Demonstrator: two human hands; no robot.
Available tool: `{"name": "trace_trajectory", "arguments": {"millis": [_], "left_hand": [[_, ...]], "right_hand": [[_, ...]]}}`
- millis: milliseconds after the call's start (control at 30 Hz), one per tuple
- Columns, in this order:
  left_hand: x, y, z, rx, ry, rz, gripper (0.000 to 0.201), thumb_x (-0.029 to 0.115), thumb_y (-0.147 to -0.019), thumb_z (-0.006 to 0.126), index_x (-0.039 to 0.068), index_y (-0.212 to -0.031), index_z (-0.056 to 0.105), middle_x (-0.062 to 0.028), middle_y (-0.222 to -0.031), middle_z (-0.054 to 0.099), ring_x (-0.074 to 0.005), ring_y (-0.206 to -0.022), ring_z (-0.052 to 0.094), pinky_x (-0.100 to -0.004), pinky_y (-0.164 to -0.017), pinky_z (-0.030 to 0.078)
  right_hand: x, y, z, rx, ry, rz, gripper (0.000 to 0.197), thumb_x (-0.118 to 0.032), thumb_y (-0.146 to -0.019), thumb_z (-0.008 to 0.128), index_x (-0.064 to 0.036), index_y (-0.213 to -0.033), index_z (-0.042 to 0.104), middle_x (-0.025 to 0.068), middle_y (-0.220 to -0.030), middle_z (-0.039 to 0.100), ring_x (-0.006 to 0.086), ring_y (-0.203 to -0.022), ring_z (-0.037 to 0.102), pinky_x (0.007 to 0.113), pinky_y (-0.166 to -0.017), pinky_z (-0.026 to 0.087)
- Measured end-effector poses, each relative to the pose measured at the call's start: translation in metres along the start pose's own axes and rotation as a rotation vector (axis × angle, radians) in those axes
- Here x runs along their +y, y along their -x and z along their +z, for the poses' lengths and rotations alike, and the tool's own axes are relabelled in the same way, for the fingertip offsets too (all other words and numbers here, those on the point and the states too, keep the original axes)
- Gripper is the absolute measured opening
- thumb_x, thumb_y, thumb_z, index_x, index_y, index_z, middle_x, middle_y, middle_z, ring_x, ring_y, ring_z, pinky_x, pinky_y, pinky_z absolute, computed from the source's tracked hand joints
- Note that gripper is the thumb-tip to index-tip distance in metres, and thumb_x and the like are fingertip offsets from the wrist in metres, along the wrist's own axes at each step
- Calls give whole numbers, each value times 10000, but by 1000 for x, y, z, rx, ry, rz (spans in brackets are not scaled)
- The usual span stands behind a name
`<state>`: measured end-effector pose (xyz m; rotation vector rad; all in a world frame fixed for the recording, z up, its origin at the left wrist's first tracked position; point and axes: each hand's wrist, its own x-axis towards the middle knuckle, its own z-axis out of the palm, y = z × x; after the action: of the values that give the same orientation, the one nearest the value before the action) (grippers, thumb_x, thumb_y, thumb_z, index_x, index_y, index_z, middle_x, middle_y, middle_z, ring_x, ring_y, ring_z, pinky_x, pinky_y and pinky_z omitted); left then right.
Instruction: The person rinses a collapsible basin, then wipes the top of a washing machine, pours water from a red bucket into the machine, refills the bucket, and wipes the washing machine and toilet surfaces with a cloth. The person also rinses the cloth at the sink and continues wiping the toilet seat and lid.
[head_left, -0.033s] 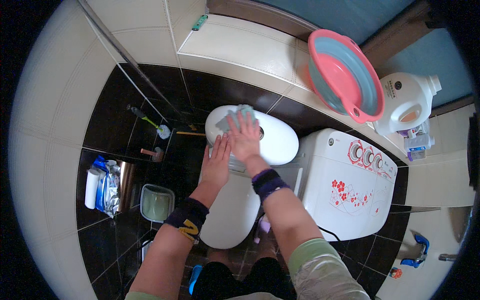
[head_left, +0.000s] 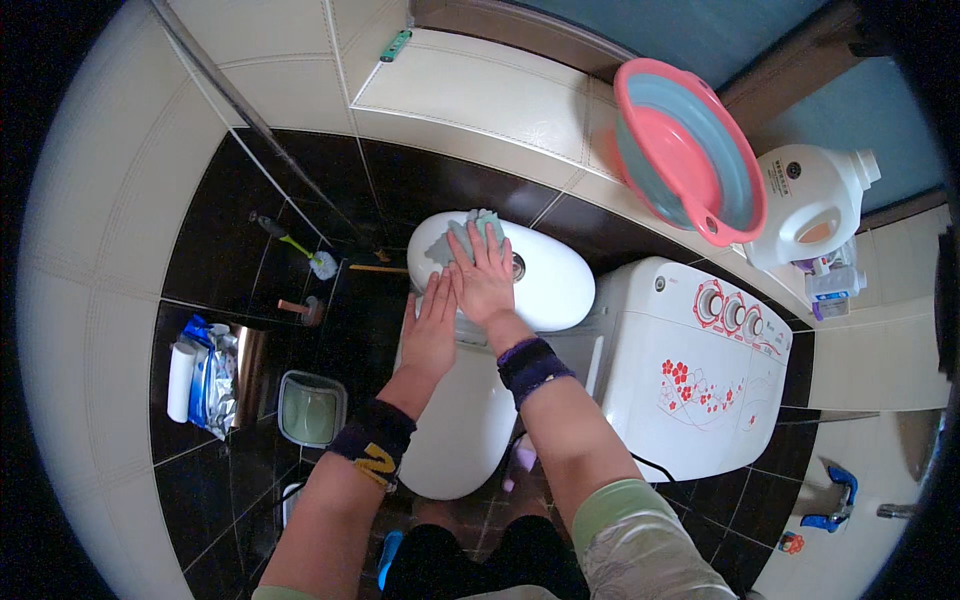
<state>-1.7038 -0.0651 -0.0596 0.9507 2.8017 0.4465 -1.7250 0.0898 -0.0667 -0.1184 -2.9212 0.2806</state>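
Note:
A grey-green cloth [head_left: 451,246] lies partly bunched on the white toilet tank lid [head_left: 558,285]. My right hand [head_left: 486,285] rests over it, fingers stretched out and spread, pressing the cloth flat rather than gripping it. Beside it, my left hand [head_left: 430,330] lies open with straight fingers against the tank's front left edge, its fingertips close to my right hand. Just right of my right hand is the round metal flush button [head_left: 518,267]. Below my hands is the closed white toilet lid [head_left: 455,430]. The part of the cloth beneath my palm is hidden.
To the right stands a white washing machine [head_left: 690,375] with red flowers. A pink and grey basin [head_left: 735,190] and a white jug [head_left: 808,205] sit on the ledge. At left are a toilet brush [head_left: 322,265], a bin [head_left: 312,410] and a blue and silver packet [head_left: 210,375].
The whole view has shifted very slightly to the left. My right hand stays on the cloth and my left hand stays at the tank edge, both almost unmoved.

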Motion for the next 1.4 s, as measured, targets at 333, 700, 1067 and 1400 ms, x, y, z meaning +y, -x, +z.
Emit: {"name": "trace_trajectory", "arguments": {"millis": [333,700,1067,1400], "left_hand": [[0,-2,-13,-20,111,42,854,-50,-770,577,11,-1552,237,-134,-1651,169,-308,-1528,169,-397,-1178,348],[-25,44,19,315,461,-127,521,-48,-778,583,59,-1287,559,-148,-1514,430,-371,-1398,386,-434,-1116,392],[1,164,56,-4,579,-254,482,-19,-801,624,111,-1265,592,-147,-1445,486,-364,-1298,470,-433,-1073,429],[-3,142,45,8,654,-255,479,-7,-843,615,95,-1307,561,-160,-1425,501,-374,-1290,483,-433,-1069,440]], "right_hand": [[46,54,-22,-31,150,576,579,-380,-1017,425,-167,-1549,341,119,-1626,243,365,-1506,185,540,-1228,110],[-38,-13,12,-36,10,-209,563,-320,-973,531,-198,-1509,411,107,-1576,344,337,-1491,235,538,-1221,151],[15,88,-37,-97,108,331,622,-356,-973,560,-158,-1530,365,146,-1597,298,366,-1499,217,613,-1196,158],[-33,-4,-10,15,-215,-92,416,-245,-966,589,-143,-1369,567,161,-1442,506,329,-1387,430,463,-1134,366]]}}
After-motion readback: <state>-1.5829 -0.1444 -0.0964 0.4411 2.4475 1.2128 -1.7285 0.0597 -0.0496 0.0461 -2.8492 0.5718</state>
